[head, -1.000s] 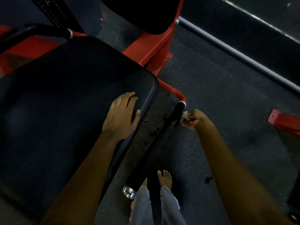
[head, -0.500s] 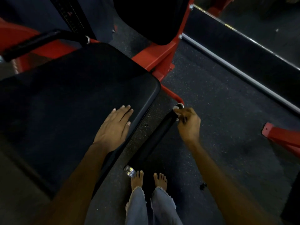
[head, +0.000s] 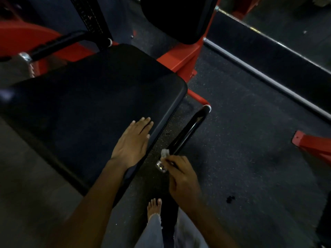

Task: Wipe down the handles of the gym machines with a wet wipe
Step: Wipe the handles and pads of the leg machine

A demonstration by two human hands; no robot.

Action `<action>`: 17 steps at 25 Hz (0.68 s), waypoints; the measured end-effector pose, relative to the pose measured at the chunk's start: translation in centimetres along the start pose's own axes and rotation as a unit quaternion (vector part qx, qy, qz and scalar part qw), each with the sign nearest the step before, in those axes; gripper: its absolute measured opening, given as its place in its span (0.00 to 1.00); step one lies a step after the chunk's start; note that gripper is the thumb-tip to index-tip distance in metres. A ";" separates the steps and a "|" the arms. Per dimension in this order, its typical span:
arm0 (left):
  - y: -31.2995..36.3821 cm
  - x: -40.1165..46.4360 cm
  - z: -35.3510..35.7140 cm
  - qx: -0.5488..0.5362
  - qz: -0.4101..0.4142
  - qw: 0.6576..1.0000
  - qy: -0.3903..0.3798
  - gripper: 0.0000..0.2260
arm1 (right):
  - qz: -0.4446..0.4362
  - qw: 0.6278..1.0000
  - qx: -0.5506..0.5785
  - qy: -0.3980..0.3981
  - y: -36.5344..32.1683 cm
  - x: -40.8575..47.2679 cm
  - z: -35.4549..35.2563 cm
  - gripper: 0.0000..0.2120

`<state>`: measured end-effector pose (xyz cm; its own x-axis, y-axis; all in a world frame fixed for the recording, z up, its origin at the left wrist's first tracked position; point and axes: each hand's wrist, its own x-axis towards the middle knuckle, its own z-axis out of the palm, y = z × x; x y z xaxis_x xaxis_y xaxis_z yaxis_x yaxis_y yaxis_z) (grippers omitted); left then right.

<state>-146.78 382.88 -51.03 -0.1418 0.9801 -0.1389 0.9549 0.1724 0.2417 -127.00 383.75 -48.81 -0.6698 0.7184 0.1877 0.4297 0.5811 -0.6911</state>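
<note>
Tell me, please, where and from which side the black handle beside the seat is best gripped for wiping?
Grip the black handle around its bare round shaft, above the right hand and wet wipe at the chrome end. Come from the open floor side, probably easiest: the seat pad, where the left hand rests, crowds the other.

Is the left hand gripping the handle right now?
No, the left hand lies flat on the black seat pad, apart from the handle.
</note>
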 end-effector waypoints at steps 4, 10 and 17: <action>-0.3 -0.7 -0.1 -0.013 -0.001 1.000 0.002 0.20 | -0.048 0.995 -0.003 -0.083 -0.9 -2.9 1.2 0.11; -0.9 -1.3 -0.1 -0.027 0.007 0.999 0.023 0.19 | 0.007 0.996 0.029 0.087 0.9 0.7 -1.9 0.14; -0.6 -1.2 0.0 -0.021 -0.007 0.999 0.029 0.23 | 0.172 0.977 -0.084 0.093 10.5 9.8 -4.2 0.09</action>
<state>-147.19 381.58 -50.97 -0.1709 0.9815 -0.0868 0.9412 0.1887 0.2804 -126.48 398.49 -51.29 -0.3532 0.9303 0.0989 0.7133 0.3362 -0.6149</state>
